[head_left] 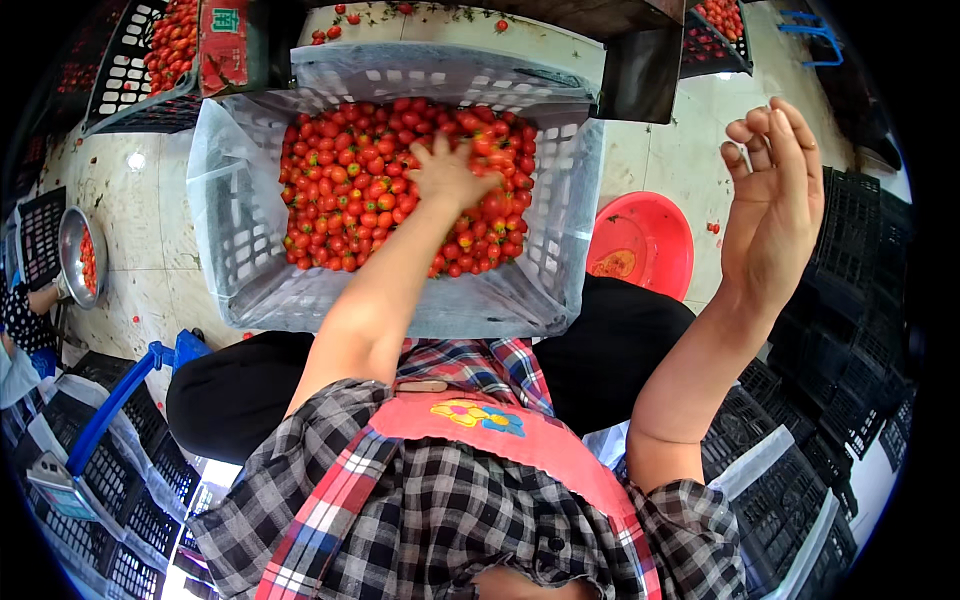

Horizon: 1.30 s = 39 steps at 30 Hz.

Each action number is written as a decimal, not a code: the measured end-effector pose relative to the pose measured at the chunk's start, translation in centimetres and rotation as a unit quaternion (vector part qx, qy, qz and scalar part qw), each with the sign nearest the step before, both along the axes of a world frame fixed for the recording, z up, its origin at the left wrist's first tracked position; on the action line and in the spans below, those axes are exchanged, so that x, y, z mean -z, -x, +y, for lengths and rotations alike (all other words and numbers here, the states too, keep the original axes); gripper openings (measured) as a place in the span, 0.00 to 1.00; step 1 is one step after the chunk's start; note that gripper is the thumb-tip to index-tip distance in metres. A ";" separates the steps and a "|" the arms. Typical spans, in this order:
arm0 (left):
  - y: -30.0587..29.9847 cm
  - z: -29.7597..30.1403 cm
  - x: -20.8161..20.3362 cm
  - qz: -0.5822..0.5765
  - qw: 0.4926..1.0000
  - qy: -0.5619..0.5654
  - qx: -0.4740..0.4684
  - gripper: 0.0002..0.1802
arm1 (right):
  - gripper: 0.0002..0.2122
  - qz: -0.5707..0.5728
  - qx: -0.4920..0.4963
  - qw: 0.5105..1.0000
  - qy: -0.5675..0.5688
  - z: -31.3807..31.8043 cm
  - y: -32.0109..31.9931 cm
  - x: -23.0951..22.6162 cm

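A plastic crate with a thin whitish liner [250, 270] stands in front of my lap, holding a wide layer of red cherry tomatoes [350, 180]. My left hand [450, 180] reaches over these tomatoes with its fingers spread, the tips at their surface right of the middle. Some tomatoes around those fingers look smeared by motion. Raised off to the right of the crate is my right hand [775, 195], fingers stretched upward and slightly bent, nothing in it. Below that hand and beside the crate sits a red basin [660, 235] with some orange-red matter inside.
A dark metal chute [640, 75] juts over the crate's far right corner. More tomato crates [125, 90] stand at the far left and far right. At left, a person's hand [45, 298] is by a metal bowl [72, 250]. Stacked black crates [850, 260] line the right.
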<state>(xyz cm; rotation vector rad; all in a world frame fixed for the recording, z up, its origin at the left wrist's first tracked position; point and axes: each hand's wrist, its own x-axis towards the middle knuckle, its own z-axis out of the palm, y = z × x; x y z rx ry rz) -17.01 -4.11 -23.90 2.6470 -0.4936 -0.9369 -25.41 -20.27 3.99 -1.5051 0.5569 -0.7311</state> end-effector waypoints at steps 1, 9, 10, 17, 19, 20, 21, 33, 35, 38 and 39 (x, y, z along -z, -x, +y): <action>0.8 -1.0 -0.4 0.007 0.999 -0.005 0.054 0.46 | 0.09 -0.007 0.009 1.000 0.016 -0.2 -0.5 0.1; 3.9 3.3 -2.8 0.048 0.871 0.000 0.488 0.22 | 0.09 0.002 0.027 1.000 0.007 -1.6 -0.8 0.7; 4.2 5.1 -1.9 0.014 0.863 0.000 0.506 0.19 | 0.09 -0.005 0.026 1.000 0.004 -1.7 -0.9 0.6; -3.6 11.5 -2.6 -0.072 0.837 -0.100 0.533 0.12 | 0.12 -0.014 0.016 1.000 -0.010 -3.0 -0.8 1.2; -7.0 13.4 -2.7 -0.106 0.868 -0.147 0.463 0.15 | 0.12 -0.016 0.019 1.000 -0.014 -3.0 -0.6 1.2; -8.2 16.1 -1.5 -0.139 0.876 -0.122 0.445 0.16 | 0.12 -0.016 0.026 0.999 -0.010 -2.6 -0.4 0.9; -9.2 18.5 -0.7 -0.171 0.884 -0.102 0.423 0.18 | 0.12 -0.018 0.029 0.999 -0.011 -2.7 -0.4 0.8; -7.5 7.6 3.2 -0.231 0.937 0.100 0.242 0.20 | 0.11 -0.020 -0.022 1.000 -0.010 -2.5 0.0 0.5; -8.2 8.5 1.7 -0.203 0.933 0.065 0.291 0.19 | 0.11 -0.024 -0.037 0.999 0.003 -3.5 0.9 0.7; -9.2 11.7 1.1 -0.272 0.925 0.045 0.262 0.13 | 0.12 -0.031 -0.043 0.999 0.013 -3.7 1.2 0.6; -9.4 11.4 1.4 -0.271 0.925 0.045 0.262 0.13 | 0.12 -0.032 -0.044 0.998 0.019 -3.8 1.2 0.6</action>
